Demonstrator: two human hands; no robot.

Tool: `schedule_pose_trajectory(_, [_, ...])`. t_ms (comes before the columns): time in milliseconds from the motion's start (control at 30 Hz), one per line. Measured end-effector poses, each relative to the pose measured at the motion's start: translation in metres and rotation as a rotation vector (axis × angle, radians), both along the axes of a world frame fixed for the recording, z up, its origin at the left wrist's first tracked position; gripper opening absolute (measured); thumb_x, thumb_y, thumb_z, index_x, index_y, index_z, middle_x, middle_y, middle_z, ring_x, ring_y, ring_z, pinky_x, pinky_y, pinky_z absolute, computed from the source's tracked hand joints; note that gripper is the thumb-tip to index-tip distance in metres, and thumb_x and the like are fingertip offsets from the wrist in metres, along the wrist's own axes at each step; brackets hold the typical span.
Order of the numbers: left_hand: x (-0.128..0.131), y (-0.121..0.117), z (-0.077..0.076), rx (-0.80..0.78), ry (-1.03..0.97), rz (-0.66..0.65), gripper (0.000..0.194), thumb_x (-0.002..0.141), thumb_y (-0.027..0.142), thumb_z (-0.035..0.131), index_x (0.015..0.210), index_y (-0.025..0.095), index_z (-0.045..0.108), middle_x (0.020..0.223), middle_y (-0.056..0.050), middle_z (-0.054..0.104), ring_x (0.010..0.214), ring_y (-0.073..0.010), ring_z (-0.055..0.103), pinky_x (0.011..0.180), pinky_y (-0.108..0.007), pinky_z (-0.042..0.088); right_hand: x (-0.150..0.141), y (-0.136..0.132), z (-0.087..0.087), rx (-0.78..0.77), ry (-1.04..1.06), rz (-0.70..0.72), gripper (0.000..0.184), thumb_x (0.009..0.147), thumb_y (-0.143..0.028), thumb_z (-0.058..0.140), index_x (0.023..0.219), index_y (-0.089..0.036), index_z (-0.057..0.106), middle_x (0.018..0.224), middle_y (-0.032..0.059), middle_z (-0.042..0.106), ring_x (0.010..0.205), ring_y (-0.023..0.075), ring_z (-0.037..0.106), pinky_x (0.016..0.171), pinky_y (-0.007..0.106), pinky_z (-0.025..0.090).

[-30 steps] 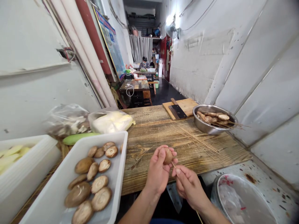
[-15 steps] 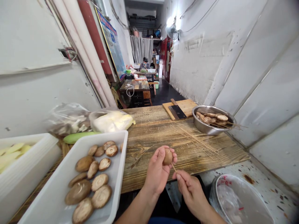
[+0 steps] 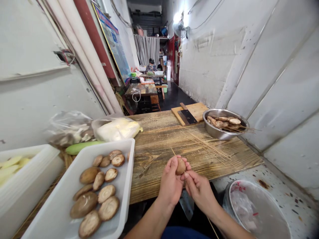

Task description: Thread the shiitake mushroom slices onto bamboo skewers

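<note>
Over the table's front edge, my left hand (image 3: 171, 182) is closed around a brown mushroom cap (image 3: 180, 166). A thin wooden skewer (image 3: 173, 152) runs through the cap, its tip poking out at the upper left. My right hand (image 3: 198, 189) pinches the skewer close below the mushroom, and the skewer's tail shows under my right wrist. To the left, a white plastic tray (image 3: 129, 179) holds several loose mushrooms (image 3: 107, 194), some cap up and some with the pale cut underside up. Several bare skewers (image 3: 206, 146) lie on the wooden table (image 3: 149, 139) beyond my hands.
A steel bowl (image 3: 219, 133) of skewered mushrooms stands at the right, beside a cutting board (image 3: 199, 111) with a cleaver (image 3: 187, 117). Bagged vegetables (image 3: 119, 129) and a tub of pale slices (image 3: 47, 159) are at left. A lined bin (image 3: 264, 212) stands low right. Someone sits far back.
The skewer has gone further through the mushroom, so its tip now sticks out on the far side. My right hand has come up against the left. The view has shifted slightly.
</note>
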State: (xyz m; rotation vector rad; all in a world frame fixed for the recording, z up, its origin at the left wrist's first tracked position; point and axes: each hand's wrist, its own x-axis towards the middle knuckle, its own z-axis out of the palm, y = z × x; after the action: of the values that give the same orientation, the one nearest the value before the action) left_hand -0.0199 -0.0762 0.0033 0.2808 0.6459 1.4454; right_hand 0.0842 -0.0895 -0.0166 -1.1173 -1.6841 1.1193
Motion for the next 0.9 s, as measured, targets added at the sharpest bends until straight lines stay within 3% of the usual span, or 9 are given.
schedule_pose_trajectory(100, [-0.005,0.004,-0.005,-0.014,0.001,0.027,0.025,0.077,0.035,0.065,0.091,0.017,0.057,0.086,-0.005,0.062,0.069,-0.0136,0.060,0.055,-0.023,0.045,0.003,0.002,-0.002,0.004,-0.061,0.046,0.032,0.094,-0.035,0.039,0.066,-0.020,0.047,0.047,-0.0068,0.039,0.042,0.0092,0.035,0.046,0.022,0.028])
schedule_pose_trajectory(200, [-0.007,0.005,-0.007,-0.007,-0.009,0.061,0.023,0.078,0.034,0.065,0.088,0.015,0.057,0.085,-0.005,0.062,0.073,-0.0133,0.061,0.065,-0.025,0.048,0.005,0.000,-0.003,0.078,-0.117,0.058,0.029,0.093,-0.029,0.040,0.067,-0.020,0.047,0.052,-0.0054,0.040,0.047,0.0100,0.037,0.049,0.022,0.028])
schedule_pose_trajectory(467, [0.005,0.005,-0.008,-0.022,-0.049,0.021,0.021,0.078,0.034,0.065,0.085,0.015,0.059,0.081,-0.004,0.063,0.072,-0.0121,0.060,0.074,-0.027,0.049,-0.001,0.000,-0.007,0.115,-0.124,-0.042,0.029,0.092,-0.031,0.039,0.066,-0.019,0.047,0.055,-0.0038,0.041,0.049,0.0108,0.037,0.049,0.023,0.029])
schedule_pose_trajectory(600, [0.007,-0.007,-0.015,-0.079,-0.015,-0.022,0.037,0.080,0.050,0.056,0.093,0.015,0.061,0.097,-0.011,0.065,0.088,-0.0182,0.062,0.082,-0.032,0.048,0.008,0.003,-0.015,0.100,-0.064,-0.032,0.030,0.092,-0.037,0.040,0.073,-0.018,0.053,0.056,-0.0036,0.042,0.049,0.0108,0.039,0.048,0.022,0.031])
schedule_pose_trajectory(667, [0.001,-0.026,-0.015,-0.094,0.117,-0.007,0.048,0.080,0.054,0.054,0.111,0.018,0.059,0.119,-0.014,0.059,0.108,-0.0213,0.056,0.091,-0.033,0.044,0.018,0.008,-0.021,0.050,-0.005,-0.059,0.029,0.091,-0.042,0.042,0.082,-0.018,0.055,0.055,-0.0045,0.042,0.047,0.0104,0.039,0.046,0.021,0.031])
schedule_pose_trajectory(733, [-0.016,-0.051,-0.007,-0.056,0.364,0.000,0.058,0.075,0.047,0.063,0.127,0.022,0.051,0.132,-0.013,0.052,0.119,-0.0222,0.051,0.096,-0.033,0.040,0.026,0.015,-0.026,-0.046,0.047,-0.060,0.030,0.091,-0.046,0.044,0.090,-0.018,0.055,0.051,-0.0069,0.038,0.043,0.0094,0.035,0.042,0.021,0.028])
schedule_pose_trajectory(800, [-0.047,-0.073,0.011,0.006,0.683,-0.083,0.061,0.071,0.040,0.069,0.127,0.021,0.053,0.123,-0.015,0.060,0.106,-0.0244,0.059,0.091,-0.035,0.044,0.030,0.020,-0.030,-0.130,0.073,-0.012,0.032,0.090,-0.049,0.044,0.096,-0.018,0.052,0.049,-0.0083,0.037,0.040,0.0085,0.033,0.040,0.020,0.025])
schedule_pose_trajectory(833, [-0.068,-0.080,0.022,0.004,0.854,-0.130,0.050,0.074,0.041,0.065,0.120,0.020,0.059,0.110,-0.014,0.066,0.094,-0.0241,0.064,0.085,-0.036,0.047,0.031,0.020,-0.032,-0.158,0.082,0.020,0.034,0.090,-0.050,0.044,0.098,-0.018,0.051,0.049,-0.0086,0.037,0.039,0.0082,0.032,0.039,0.020,0.024])
schedule_pose_trajectory(900, [-0.118,-0.081,0.042,-0.024,1.324,-0.056,0.032,0.082,0.038,0.054,0.104,0.020,0.068,0.096,-0.010,0.071,0.088,-0.0229,0.064,0.084,-0.036,0.046,0.028,0.018,-0.033,-0.188,0.097,0.068,0.035,0.090,-0.051,0.044,0.098,-0.018,0.050,0.049,-0.0087,0.037,0.038,0.0076,0.032,0.038,0.020,0.023])
